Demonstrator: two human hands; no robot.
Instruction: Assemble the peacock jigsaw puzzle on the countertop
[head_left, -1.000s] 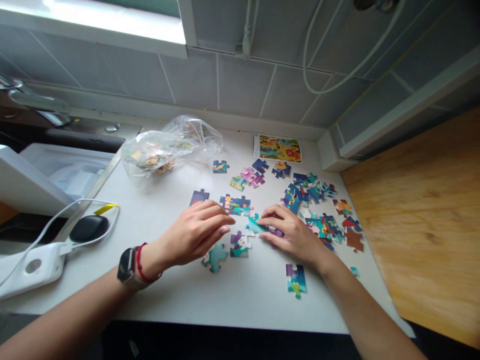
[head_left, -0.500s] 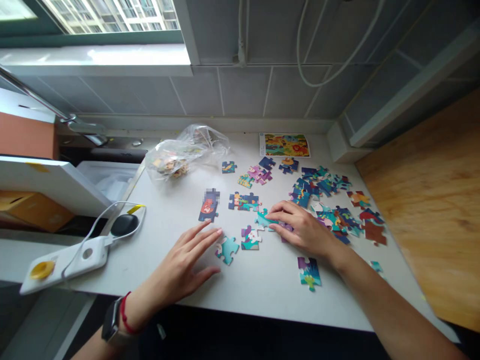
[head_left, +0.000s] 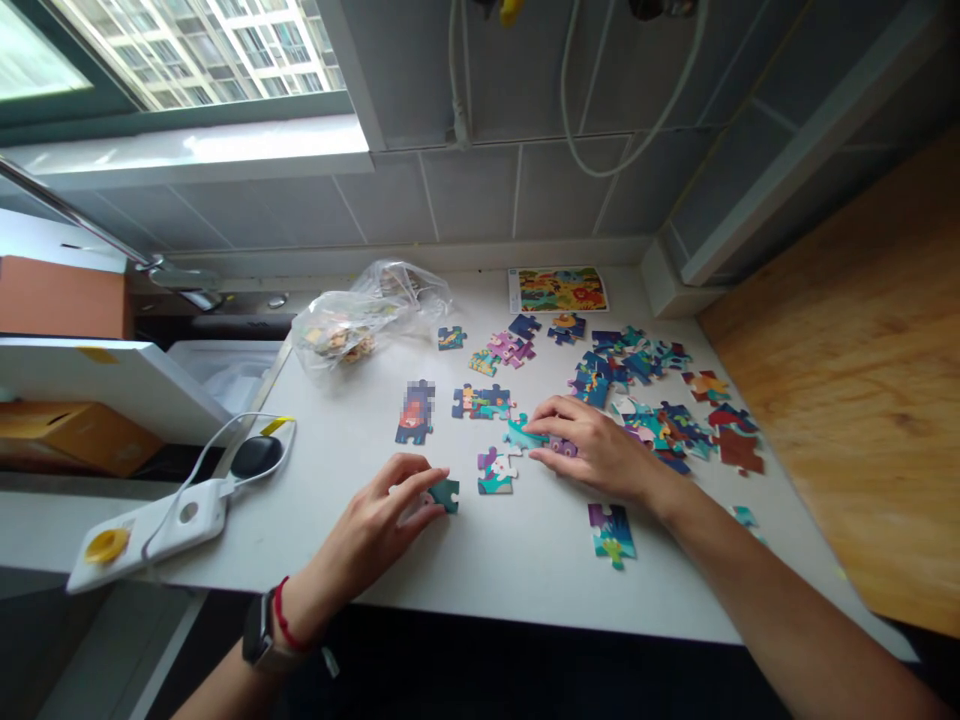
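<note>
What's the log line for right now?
left grip: holding teal puzzle piece | right grip: touching turquoise piece | picture card: on counter

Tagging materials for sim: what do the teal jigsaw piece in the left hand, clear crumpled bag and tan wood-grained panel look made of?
Teal jigsaw piece: likely printed cardboard, matte; flat, notched outline.
Clear crumpled bag: apparently thin plastic film, glossy; see-through, bright creases.
Tan wood-grained panel: wood or laminate, smooth; grain shows.

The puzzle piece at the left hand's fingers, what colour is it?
The puzzle piece is mostly teal where it shows, in the head view.
</note>
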